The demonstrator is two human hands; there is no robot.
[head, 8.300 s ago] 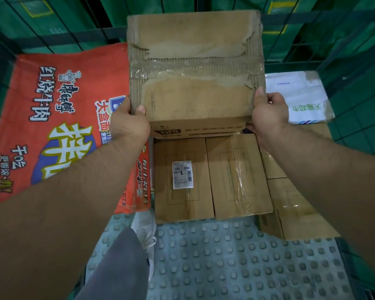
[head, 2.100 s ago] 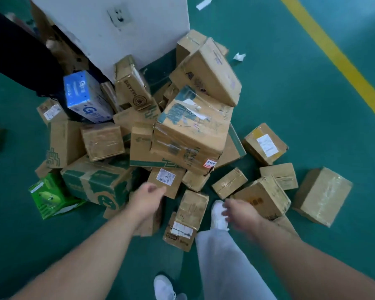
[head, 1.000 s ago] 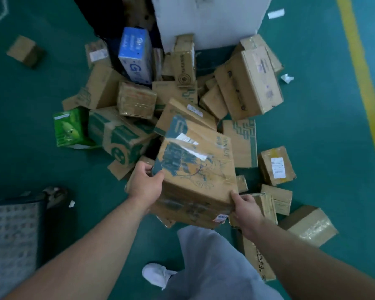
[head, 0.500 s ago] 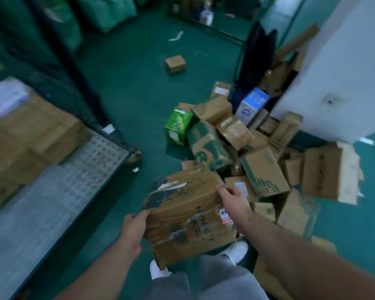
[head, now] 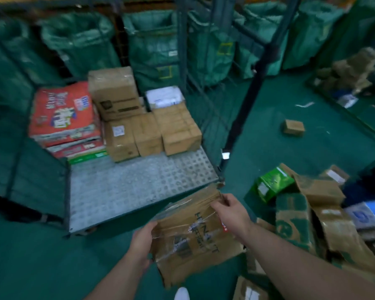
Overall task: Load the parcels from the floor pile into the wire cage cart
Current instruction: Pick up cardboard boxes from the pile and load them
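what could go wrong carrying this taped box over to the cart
The box is crumpled and wrapped in glossy tape, and the left hand and right hand grip only its edges, so it might slip or buckle. Loose parcels lie close to the shoe, a likely trip hazard. Its low corner could catch the front edge of the cart.

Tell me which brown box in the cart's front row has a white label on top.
The leftmost box, beside the red packs; the middle box and right box have bare tops.
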